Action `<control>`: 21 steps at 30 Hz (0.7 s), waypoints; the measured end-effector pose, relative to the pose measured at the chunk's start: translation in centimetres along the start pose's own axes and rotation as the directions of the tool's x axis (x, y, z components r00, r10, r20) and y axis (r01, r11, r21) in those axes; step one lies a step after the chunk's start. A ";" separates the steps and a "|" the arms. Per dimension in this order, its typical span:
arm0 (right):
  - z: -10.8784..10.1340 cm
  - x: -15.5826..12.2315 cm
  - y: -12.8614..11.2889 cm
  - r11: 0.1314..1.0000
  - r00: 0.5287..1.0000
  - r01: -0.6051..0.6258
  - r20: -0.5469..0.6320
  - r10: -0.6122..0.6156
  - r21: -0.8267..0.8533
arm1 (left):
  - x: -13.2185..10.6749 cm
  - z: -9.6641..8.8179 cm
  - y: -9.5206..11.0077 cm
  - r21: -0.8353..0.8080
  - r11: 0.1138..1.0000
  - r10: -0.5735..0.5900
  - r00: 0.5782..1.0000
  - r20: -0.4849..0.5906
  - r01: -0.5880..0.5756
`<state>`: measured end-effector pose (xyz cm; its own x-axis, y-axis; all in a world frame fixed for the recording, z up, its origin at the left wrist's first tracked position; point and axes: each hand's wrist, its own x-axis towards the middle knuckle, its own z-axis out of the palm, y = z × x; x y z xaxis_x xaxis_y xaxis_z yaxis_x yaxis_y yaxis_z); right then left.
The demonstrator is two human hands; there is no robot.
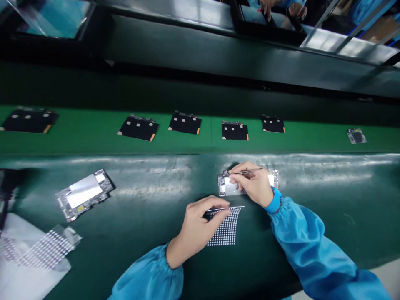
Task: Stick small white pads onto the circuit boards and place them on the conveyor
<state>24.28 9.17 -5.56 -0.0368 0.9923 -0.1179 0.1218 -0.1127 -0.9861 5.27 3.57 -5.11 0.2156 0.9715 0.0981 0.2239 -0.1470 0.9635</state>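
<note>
My left hand (196,223) pinches the top edge of a sheet of small white round stickers (225,231), which hangs below the fingers. My right hand (258,187) is closed on thin metal tweezers (250,170). It is over a circuit board (231,190) with a silver metal plate, hiding the board's middle. The tweezer tips by my fingers are too small to make out, and so is anything between them. Farther left on the green mat lies a second circuit board (86,192) with a silver plate, set at a slant.
On the bright green strip (193,143) behind sit several black-covered boards (185,123) and a small bare board (356,136). At lower left, another dotted sheet (50,250) rests on a white bag (28,275). A co-worker's hands (268,8) show at the top beyond the raised ledge (187,50).
</note>
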 end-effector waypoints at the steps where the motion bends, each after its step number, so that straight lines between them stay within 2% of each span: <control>1: 0.0 0.0 -0.1 1.000 1.000 -0.003 0.001 0.003 -0.002 | 0.0 0.0 0.0 0.000 1.000 0.002 1.000 -0.001 -0.002; 7: -0.3 0.0 -0.8 0.999 1.000 -0.020 -0.021 0.019 -0.025 | 0.1 -0.1 0.0 0.007 1.000 0.007 1.000 -0.007 -0.007; 10: -1.4 -0.2 -2.0 0.978 0.990 0.140 0.023 -0.138 -0.151 | 0.0 -0.1 0.0 0.014 1.000 0.001 1.000 -0.001 -0.001; 12: -2.5 -0.7 -2.8 0.898 0.949 0.315 0.137 -0.285 -0.308 | 0.0 0.0 -0.1 0.018 1.000 0.001 1.000 0.004 -0.001; 14: -3.4 -1.3 -3.1 0.764 0.904 0.424 0.275 -0.327 -0.486 | 0.0 0.0 -0.2 0.019 1.000 0.005 1.000 0.003 -0.005; 16: -4.0 -1.9 -2.6 0.621 0.896 0.441 0.352 -0.269 -0.648 | -0.1 0.0 -0.3 0.018 1.000 0.018 1.000 -0.001 -0.018; 18: -4.3 -2.3 -1.6 0.514 0.899 0.434 0.394 -0.193 -0.740 | -0.1 -0.1 -0.4 0.016 0.999 0.031 1.000 -0.004 -0.031; 21: -4.4 -2.2 -0.2 0.441 0.880 0.467 0.450 -0.151 -0.766 | 0.0 -0.1 -0.4 0.021 0.999 0.029 1.000 0.005 -0.029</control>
<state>28.67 7.19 -4.57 -0.4968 0.8679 -0.0073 0.7966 0.4526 -0.4008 5.08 3.64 -5.45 0.2268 0.9659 0.1250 0.2377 -0.1793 0.9546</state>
